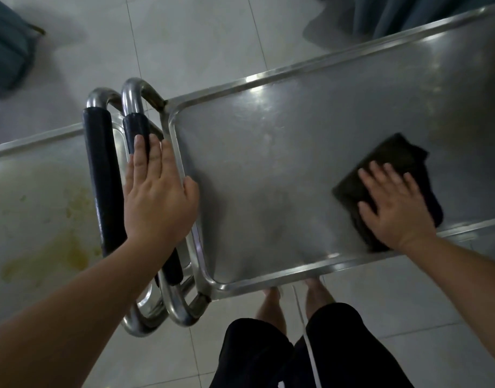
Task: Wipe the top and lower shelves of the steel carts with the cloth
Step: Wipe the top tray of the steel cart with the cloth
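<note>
My right hand lies flat, fingers straight, on the cloth, pressing it to the top shelf of the right cart, near the front rim. A flat palm spreads the pressure, so the folded cloth drags evenly over the steel rather than bunching.

My left hand is released too: fingers straight, resting over the black-sleeved handle and the shelf's end rim, thumb on the shelf side. I judge it is there to brace the cart so the wiping does not roll it away.

A second cart stands handle to handle on my left; its top carries yellowish stains, so it seems not yet wiped. The lower shelves are hidden under the tops.

I can read no brand, label or writing on the carts or cloth.
</note>
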`<state>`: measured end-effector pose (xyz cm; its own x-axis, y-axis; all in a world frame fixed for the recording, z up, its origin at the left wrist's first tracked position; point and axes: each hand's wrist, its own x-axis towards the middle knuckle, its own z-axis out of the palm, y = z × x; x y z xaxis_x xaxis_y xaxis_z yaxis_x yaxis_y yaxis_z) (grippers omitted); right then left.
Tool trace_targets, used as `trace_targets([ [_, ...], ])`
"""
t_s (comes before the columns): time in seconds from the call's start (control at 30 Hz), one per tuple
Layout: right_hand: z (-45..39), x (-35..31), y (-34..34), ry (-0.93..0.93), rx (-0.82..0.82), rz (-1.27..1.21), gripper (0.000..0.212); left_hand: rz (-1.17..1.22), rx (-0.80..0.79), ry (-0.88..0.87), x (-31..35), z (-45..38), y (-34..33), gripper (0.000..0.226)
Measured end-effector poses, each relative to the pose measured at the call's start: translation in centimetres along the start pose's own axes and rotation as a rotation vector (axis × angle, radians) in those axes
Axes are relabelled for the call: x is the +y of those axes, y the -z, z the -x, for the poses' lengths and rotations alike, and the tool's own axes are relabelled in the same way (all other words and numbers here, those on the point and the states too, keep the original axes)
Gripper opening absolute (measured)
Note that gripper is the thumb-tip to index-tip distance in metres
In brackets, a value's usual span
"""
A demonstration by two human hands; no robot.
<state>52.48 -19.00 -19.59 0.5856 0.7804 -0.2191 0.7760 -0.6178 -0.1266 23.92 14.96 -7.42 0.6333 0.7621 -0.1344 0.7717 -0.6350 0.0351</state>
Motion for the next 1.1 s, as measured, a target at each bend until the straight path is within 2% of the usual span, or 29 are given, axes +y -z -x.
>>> trace_targets([
  [0.07,-1.7,1.6,0.5,-0.265,0.006,-0.052,0.071,0.016,0.003,0.003,-0.1,0.0,0.0,0.073],
  [0.13,-3.3,-0.7,0.2,-0.478,0.045,-0.091,0.073,0.033,0.009,0.008,-0.1,-0.1,0.1,0.072],
  [0.2,-4.3,-5.8,-0.3,-0.531,0.079,-0.110,0.074,0.046,0.014,0.012,-0.1,-0.1,0.2,0.072],
  [0.37,-3.4,-22.6,-2.4,-0.217,0.088,-0.136,0.075,0.102,0.031,0.030,-0.1,-0.1,0.1,0.069],
  [0.47,-2.2,-32.4,-3.2,0.096,-0.015,-0.183,0.074,0.097,0.038,0.018,-0.2,-0.2,0.0,0.068],
  [0.57,-2.3,-36.5,-3.0,0.401,-0.115,-0.215,0.072,0.089,0.045,0.022,-0.3,-0.2,-0.1,0.068],
  [0.7,-4.0,-34.0,-2.6,0.697,-0.135,-0.098,0.068,0.109,0.047,0.014,-0.3,-0.2,-0.1,0.068],
  [0.77,-4.8,-30.9,-2.4,0.714,-0.125,-0.045,0.069,0.102,0.033,0.004,-0.4,-0.2,0.0,0.067],
  [0.97,-7.7,-16.2,0.2,0.233,0.038,-0.038,0.070,0.126,0.002,0.015,-0.2,-0.2,0.4,0.067],
  [1.1,-10.6,-5.4,2.3,-0.234,0.046,-0.080,0.075,0.116,0.006,0.022,-0.2,-0.2,0.3,0.067],
])
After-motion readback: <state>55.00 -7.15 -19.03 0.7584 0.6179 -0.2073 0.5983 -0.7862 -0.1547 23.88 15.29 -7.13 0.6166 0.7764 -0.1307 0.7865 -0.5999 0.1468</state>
